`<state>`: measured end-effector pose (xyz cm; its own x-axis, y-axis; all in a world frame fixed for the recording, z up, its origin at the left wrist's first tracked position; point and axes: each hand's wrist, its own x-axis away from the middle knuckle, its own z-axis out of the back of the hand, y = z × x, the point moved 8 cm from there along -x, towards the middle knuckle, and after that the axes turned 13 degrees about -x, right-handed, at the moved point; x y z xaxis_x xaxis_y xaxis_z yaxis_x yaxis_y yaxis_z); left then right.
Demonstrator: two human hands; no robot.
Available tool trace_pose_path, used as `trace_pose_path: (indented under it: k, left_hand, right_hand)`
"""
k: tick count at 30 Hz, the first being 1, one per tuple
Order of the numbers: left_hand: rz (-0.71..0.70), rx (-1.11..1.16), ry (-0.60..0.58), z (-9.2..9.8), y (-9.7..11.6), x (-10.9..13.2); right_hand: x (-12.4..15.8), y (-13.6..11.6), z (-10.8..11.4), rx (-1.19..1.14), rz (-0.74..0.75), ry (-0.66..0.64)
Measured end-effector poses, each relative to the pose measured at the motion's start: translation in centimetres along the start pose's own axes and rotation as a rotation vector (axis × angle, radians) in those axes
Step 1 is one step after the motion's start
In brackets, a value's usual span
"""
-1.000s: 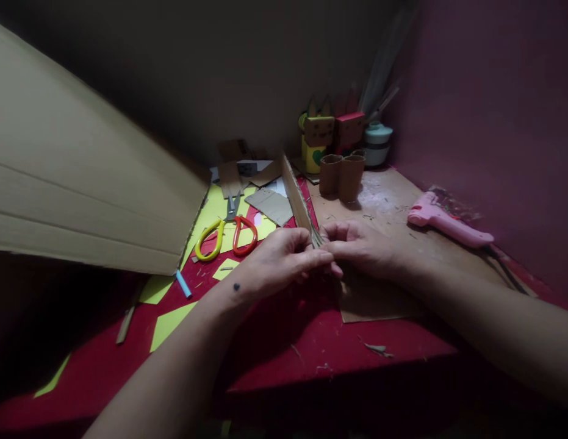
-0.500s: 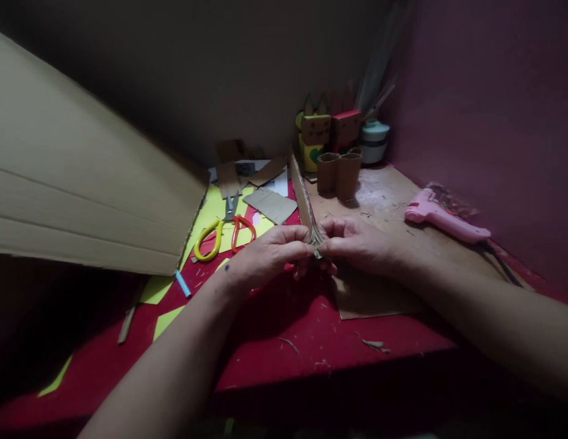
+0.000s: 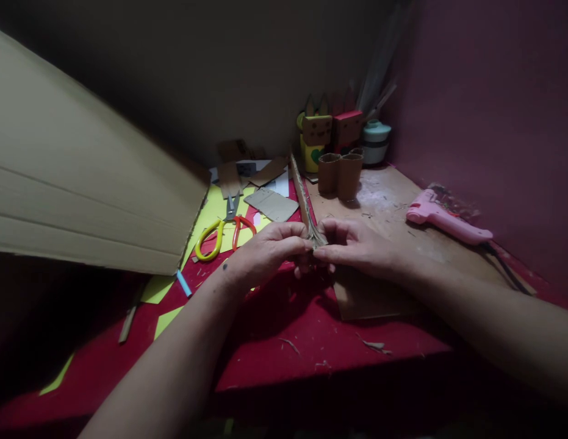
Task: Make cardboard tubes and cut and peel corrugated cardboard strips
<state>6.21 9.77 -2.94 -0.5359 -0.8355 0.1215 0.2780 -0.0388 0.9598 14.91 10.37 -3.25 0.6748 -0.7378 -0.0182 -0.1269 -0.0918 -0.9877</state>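
Observation:
A long, narrow strip of cardboard stands on edge and runs away from me, its near end frayed and split into layers. My left hand pinches that near end from the left. From the right, my right hand grips the same end between thumb and fingers. Left of the hands lie scissors with one yellow and one red handle, blades pointing away. A flat grey-brown cardboard piece rests beyond my left hand. Under my right wrist is a brown board.
A pink glue gun lies at right. Joined cardboard tubes stand ahead, before a yellow figure, a red-topped figure and a lidded pot. A large cardboard panel rises at left. A blue stick lies on red cloth.
My right fingers have shifted slightly on the frayed end, and its layers look more spread. The left hand has hardly moved.

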Motion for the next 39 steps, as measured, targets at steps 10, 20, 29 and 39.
trace_pose_path:
  k: [10, 20, 29, 39]
  left_hand:
    - [-0.004, -0.081, 0.069, 0.4, 0.9, 0.4]
    - [0.056, -0.385, 0.232, 0.6, 0.5, 0.1]
    - [0.074, -0.446, 0.302, 0.2, 0.3, 0.1]
    - [0.073, -0.498, 0.311, 0.2, 0.3, -0.1]
  right_hand:
    - [0.9, -2.6, 0.1, 0.526, 0.385, 0.159]
    - [0.7, -1.9, 0.7, 0.725, 0.276, 0.335]
    - [0.4, -1.2, 0.9, 0.686, 0.174, 0.343]
    - [0.1, -0.9, 1.4, 0.669, 0.197, 0.350]
